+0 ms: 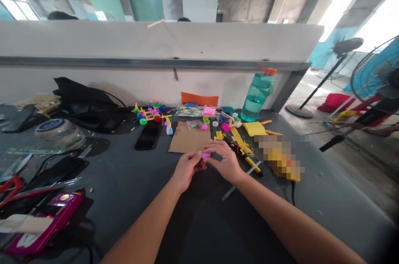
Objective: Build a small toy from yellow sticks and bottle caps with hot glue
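Work looks partway to us: models (153, 112) stand assembled near the bench's (131, 197) far edge, while caps (215, 124) lie loose beside the cardboard (187, 141) and the pink piece (205, 155) is joined to nothing we can see. We have it just off the cardboard's near right corner, our left hand (186, 168) and right hand (227, 164) pinching it between fingertips. Our fingers cover most of its shape, and blurred blocks mask the yellow tool (282, 160).

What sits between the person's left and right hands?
A small pink piece, at the fingertips of the left hand and the right hand. The head view shows it.
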